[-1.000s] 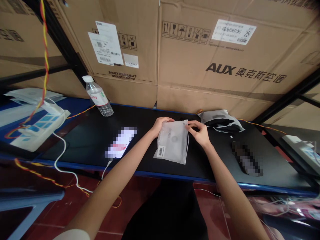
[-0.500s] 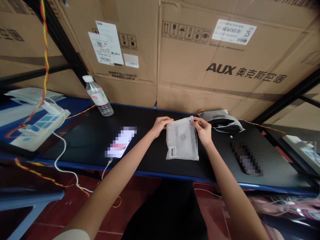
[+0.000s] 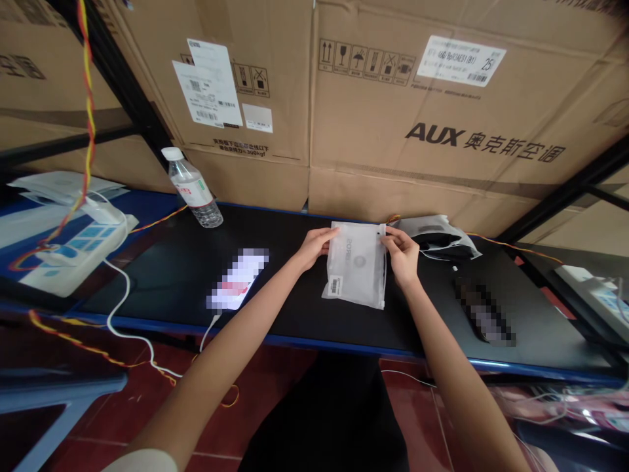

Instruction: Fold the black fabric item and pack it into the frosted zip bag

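A frosted translucent zip pouch [image 3: 357, 265] hangs between my two hands over the black tabletop. My left hand [image 3: 315, 249] pinches its upper left edge, the fingertips partly behind it. My right hand [image 3: 401, 253] grips the upper right corner beside the zip edge, thumb in front. A small white barcode label shows at the pouch's lower left, and a round mark with faint lettering near its middle. It looks flat; I cannot make out anything inside. Behind my right hand lies another pouch [image 3: 445, 237] with something black in it.
On the left stand a water bottle [image 3: 195, 190] and a lit phone [image 3: 239, 278] on a white cable. A power strip [image 3: 73, 255] lies farther left, a dark blurred object [image 3: 484, 311] at right. Large cardboard boxes [image 3: 393, 131] wall off the back.
The pouch has turned slightly, its lower end swinging left and up a little. My right hand has shifted slightly right; both hands keep their hold.
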{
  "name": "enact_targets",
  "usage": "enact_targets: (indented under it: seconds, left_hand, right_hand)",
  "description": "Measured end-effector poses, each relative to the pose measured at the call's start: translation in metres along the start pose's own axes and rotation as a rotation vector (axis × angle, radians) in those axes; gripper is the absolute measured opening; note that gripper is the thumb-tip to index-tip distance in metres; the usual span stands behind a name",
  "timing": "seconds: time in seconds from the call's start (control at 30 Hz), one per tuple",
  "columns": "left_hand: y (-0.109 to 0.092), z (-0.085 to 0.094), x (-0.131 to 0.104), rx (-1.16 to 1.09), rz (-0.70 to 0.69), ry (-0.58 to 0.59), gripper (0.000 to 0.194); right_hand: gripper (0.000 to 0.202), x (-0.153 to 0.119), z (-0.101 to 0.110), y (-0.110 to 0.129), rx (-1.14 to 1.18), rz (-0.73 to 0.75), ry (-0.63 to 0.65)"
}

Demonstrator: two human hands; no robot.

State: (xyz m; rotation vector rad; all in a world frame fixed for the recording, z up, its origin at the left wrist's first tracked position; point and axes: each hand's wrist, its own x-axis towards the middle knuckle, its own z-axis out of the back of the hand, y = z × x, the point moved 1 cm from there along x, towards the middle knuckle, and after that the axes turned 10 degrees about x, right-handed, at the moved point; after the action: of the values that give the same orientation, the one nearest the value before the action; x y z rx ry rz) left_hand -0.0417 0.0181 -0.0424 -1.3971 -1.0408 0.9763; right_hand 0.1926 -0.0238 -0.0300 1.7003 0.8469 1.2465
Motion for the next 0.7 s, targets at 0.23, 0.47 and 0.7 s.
enact_targets:
  seconds: [0.23, 0.47, 0.7]
  left_hand:
    - [0.001, -0.003, -0.003, 0.069, 0.0, 0.007, 0.035]
    - [0.002, -0.005, -0.002, 0.101, -0.012, 0.049, 0.04]
    - [-0.01, -0.002, -0.009, 0.149, 0.026, 0.33, 0.053]
  right_hand:
    - [0.043, -0.003, 0.0, 0.006, 0.003, -0.062, 0.089]
    - [0.055, 0.001, 0.006, 0.005, -0.056, 0.058, -0.076]
    - [0.056, 0.011, 0.024, 0.004, -0.07, 0.196, -0.486]
